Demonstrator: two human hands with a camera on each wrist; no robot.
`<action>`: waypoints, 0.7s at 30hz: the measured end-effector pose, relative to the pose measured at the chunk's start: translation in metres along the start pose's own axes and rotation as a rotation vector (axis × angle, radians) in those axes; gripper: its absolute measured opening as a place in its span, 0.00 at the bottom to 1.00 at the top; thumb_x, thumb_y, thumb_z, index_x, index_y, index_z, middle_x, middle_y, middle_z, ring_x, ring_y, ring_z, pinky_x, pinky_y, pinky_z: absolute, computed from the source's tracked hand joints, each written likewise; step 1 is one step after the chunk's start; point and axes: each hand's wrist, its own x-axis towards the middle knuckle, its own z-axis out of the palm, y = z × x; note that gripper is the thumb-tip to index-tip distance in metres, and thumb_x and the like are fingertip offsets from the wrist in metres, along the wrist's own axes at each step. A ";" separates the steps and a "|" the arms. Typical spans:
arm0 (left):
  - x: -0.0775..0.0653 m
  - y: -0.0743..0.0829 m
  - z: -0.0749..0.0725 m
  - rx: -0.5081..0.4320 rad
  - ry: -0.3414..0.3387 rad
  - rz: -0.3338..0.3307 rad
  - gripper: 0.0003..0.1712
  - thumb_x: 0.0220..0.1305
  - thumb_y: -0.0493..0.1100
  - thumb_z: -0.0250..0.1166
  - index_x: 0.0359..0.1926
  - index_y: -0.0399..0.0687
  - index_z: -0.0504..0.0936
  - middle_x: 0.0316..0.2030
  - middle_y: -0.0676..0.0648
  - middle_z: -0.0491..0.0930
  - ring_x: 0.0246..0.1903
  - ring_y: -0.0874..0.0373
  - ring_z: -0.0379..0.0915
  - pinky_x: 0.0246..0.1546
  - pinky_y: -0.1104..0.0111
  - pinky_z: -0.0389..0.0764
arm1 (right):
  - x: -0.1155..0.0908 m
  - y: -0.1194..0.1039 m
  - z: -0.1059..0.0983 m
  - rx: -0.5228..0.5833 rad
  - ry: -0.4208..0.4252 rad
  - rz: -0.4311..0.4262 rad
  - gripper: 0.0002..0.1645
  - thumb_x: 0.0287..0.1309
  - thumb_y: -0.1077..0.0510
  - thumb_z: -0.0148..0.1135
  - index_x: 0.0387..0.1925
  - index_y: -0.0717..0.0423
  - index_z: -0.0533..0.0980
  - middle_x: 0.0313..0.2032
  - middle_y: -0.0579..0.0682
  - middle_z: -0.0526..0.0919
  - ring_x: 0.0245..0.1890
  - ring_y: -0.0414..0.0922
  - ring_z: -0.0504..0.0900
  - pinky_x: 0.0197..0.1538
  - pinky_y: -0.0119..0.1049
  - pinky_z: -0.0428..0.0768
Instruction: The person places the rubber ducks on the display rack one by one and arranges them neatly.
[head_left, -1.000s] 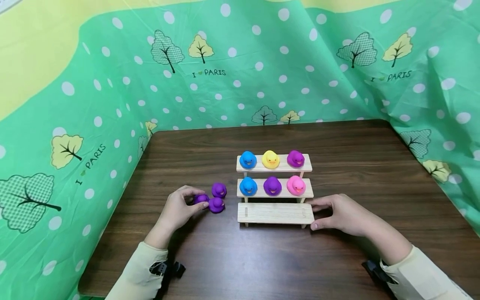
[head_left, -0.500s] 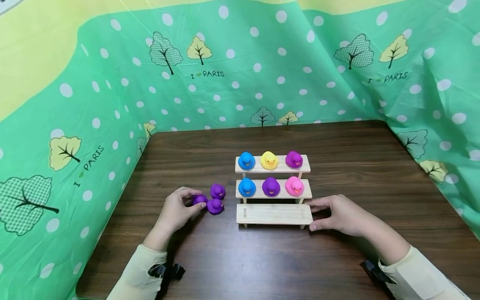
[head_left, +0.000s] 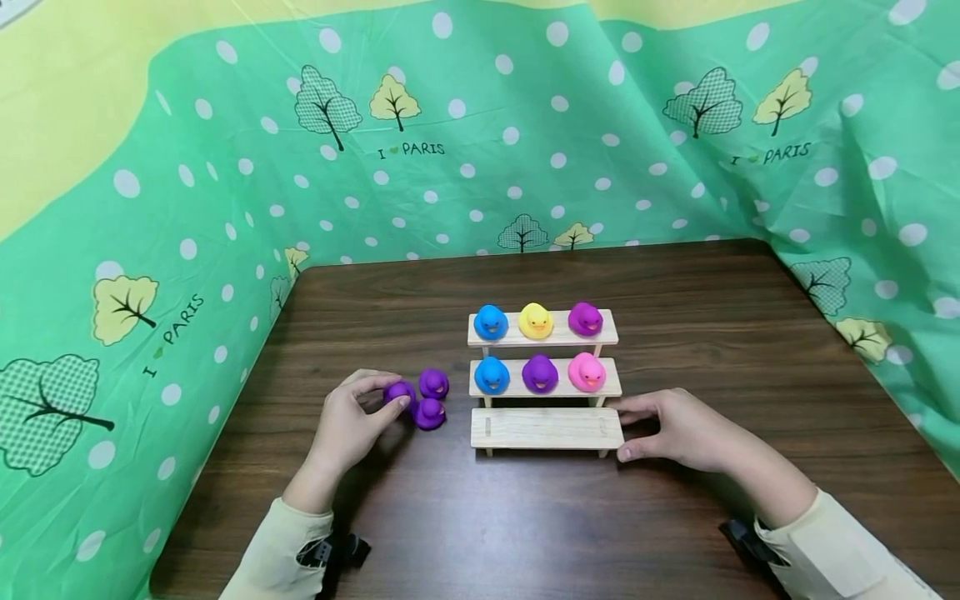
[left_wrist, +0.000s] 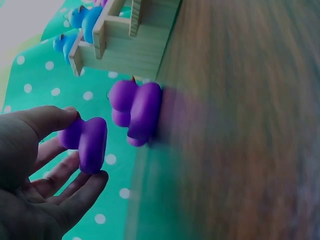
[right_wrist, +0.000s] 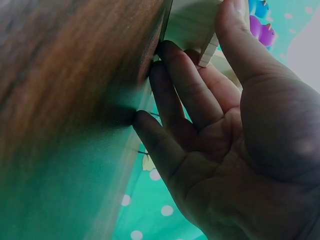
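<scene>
My left hand [head_left: 347, 427] pinches a purple rubber duck [left_wrist: 92, 145] between thumb and fingers, and the left wrist view shows it raised off the tabletop. Close to its right, a purple duck [head_left: 433, 383] and another purple duck [head_left: 429, 414] sit on the table. A three-step wooden stand [head_left: 546, 428] bears a blue, a yellow and a purple duck on top. Blue, purple and pink ducks occupy its middle step; the lowest is bare. My right hand [head_left: 678, 431] holds that step's right end, thumb in front and fingers behind, other fingertips touching the table.
The dark wood table [head_left: 487, 525] extends around the stand on all sides. A green dotted cloth [head_left: 465, 183] with printed trees hangs behind it and along both sides.
The left hand has lifted its purple duck slightly from beside the other two. The right hand stays at the stand's end. The whole head view has shifted a little.
</scene>
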 end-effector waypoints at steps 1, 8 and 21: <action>0.000 0.002 0.000 -0.011 0.001 0.003 0.15 0.59 0.38 0.80 0.48 0.46 0.91 0.46 0.51 0.85 0.49 0.56 0.84 0.50 0.64 0.87 | 0.000 0.000 0.000 0.002 0.000 -0.001 0.41 0.51 0.37 0.81 0.63 0.49 0.82 0.47 0.38 0.90 0.52 0.41 0.87 0.54 0.40 0.84; -0.004 0.014 0.005 -0.052 -0.008 0.024 0.17 0.56 0.37 0.82 0.47 0.48 0.92 0.43 0.52 0.84 0.47 0.55 0.84 0.52 0.65 0.86 | 0.000 -0.001 0.000 0.015 0.000 0.003 0.40 0.51 0.37 0.81 0.63 0.48 0.82 0.47 0.37 0.90 0.53 0.41 0.87 0.55 0.42 0.84; -0.009 0.036 0.020 -0.134 -0.093 0.069 0.17 0.59 0.37 0.80 0.49 0.48 0.91 0.45 0.52 0.84 0.50 0.55 0.82 0.54 0.62 0.85 | 0.000 -0.001 0.000 0.015 0.001 0.018 0.40 0.51 0.37 0.81 0.63 0.48 0.82 0.47 0.38 0.90 0.53 0.42 0.86 0.55 0.44 0.84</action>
